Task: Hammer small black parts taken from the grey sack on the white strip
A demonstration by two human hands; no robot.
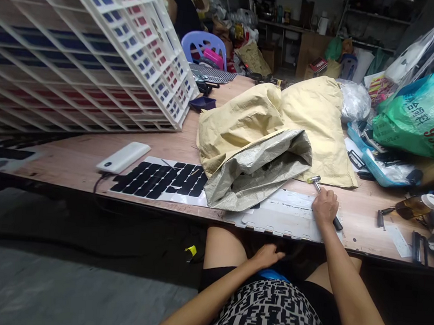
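Observation:
My right hand (325, 207) is wrapped around a small hammer (316, 184) over the table's front edge. The hammer's head, with a yellowish face, points away from me, and its black handle end sticks out below my hand. Beneath it lies a pale grey flat board (282, 213) with a notched front edge. My left hand (267, 257) rests low over my lap, below the table edge, thumb and fingers loosely apart; nothing shows in it. Left of the hammer, a yellow woven sack (243, 114) lies with its grey mouth gaping towards me; dark contents inside are unclear.
Black pieces on a white sheet (155, 180) and a white power bank (123, 157) lie to the left. A large white plastic crate (146, 52) leans over there. On the right are a blue basket (385, 170), a green bag (424, 108) and an amber bottle (416, 206).

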